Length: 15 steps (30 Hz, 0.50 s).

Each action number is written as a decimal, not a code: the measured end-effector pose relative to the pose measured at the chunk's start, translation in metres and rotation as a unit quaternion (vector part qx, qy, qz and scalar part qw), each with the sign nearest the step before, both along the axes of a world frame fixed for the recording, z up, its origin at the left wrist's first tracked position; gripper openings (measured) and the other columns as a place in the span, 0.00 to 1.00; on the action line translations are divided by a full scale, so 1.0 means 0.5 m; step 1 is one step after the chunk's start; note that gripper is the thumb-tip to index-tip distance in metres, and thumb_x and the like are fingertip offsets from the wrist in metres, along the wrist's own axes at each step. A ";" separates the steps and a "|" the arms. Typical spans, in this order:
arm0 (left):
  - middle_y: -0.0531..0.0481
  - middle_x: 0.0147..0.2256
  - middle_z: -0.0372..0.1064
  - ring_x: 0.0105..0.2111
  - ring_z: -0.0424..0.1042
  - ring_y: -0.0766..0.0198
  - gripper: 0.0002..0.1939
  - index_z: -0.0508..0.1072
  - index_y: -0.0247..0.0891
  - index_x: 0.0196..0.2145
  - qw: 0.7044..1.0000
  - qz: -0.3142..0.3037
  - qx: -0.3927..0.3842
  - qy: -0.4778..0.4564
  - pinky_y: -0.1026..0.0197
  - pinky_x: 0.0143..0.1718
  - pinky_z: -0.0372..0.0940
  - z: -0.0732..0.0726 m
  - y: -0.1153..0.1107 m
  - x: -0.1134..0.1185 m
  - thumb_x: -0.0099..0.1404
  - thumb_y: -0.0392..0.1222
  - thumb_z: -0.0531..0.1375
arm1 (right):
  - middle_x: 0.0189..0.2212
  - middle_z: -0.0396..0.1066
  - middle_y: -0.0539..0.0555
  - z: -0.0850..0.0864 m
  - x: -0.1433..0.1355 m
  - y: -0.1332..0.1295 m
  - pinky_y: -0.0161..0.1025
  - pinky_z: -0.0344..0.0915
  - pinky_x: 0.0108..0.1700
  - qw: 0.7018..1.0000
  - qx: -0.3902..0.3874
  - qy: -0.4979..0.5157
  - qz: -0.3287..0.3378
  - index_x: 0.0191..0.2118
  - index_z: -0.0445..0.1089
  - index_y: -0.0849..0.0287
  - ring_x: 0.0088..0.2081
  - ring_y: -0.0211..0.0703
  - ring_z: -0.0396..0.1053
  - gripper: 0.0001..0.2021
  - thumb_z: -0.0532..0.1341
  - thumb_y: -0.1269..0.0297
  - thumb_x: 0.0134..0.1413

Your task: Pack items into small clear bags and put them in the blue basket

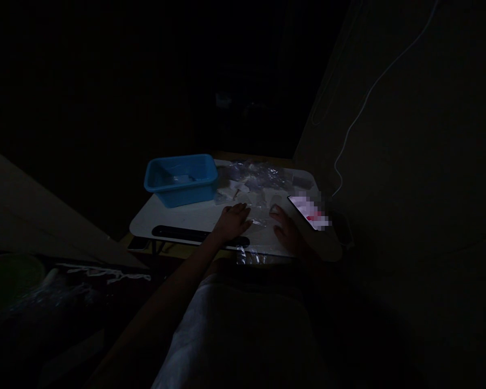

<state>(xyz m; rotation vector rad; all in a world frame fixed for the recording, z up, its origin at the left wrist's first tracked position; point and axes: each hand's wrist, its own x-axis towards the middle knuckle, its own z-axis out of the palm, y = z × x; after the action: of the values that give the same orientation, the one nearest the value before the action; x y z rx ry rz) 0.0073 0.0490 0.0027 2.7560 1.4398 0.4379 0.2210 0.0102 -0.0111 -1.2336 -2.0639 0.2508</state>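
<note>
My left hand [233,222] lies flat on the white table with its fingers stretched out, at the edge of a sheet or bag of clear plastic [259,221]. To the right, my right hand [287,233] has its thumb and forefinger apart at the other side of this plastic. The plastic hangs over the front edge of the table between my forearms. Beyond my fingers lie pale pieces [229,190], too dark to name, and crumpled clear plastic [259,174]. A lit phone or tablet screen [308,210], partly blurred, is just right of my right hand.
A blue plastic basin [186,186] with something pale inside stands on the left of the small white folding table [146,219]. A dark slot [178,233] runs along its front. A white cable [364,105] hangs by the right wall. The room is very dark.
</note>
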 end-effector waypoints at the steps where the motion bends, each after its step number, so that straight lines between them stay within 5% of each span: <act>1: 0.40 0.56 0.55 0.56 0.54 0.55 0.24 0.60 0.35 0.54 1.000 -0.001 0.001 -0.005 0.51 0.51 0.52 0.000 0.000 0.000 0.64 0.50 0.47 | 0.49 0.66 0.58 0.001 -0.001 0.001 0.52 0.59 0.52 1.000 0.005 -0.015 0.005 0.60 0.43 0.58 0.53 0.49 0.60 0.31 0.50 0.72 0.50; 6: 0.41 0.57 0.53 0.57 0.51 0.53 0.25 0.60 0.37 0.54 0.999 -0.008 0.019 -0.034 0.50 0.51 0.53 0.001 -0.005 -0.002 0.63 0.51 0.49 | 0.48 0.67 0.58 0.004 -0.003 0.003 0.51 0.59 0.51 0.998 0.036 -0.057 0.005 0.58 0.49 0.59 0.50 0.49 0.62 0.27 0.50 0.72 0.50; 15: 0.48 0.57 0.54 0.57 0.49 0.52 0.16 0.70 0.43 0.46 0.987 -0.144 0.045 -0.052 0.49 0.52 0.51 0.001 -0.017 -0.013 0.62 0.43 0.51 | 0.49 0.65 0.61 0.007 -0.004 0.004 0.50 0.59 0.50 0.993 0.048 -0.108 -0.004 0.51 0.61 0.61 0.51 0.50 0.61 0.20 0.52 0.69 0.50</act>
<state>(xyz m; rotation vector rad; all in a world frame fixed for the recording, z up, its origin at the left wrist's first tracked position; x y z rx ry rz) 0.0009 0.0407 0.0034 2.8959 1.0026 0.6386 0.2190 0.0125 -0.0074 -1.2562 -2.2249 0.0124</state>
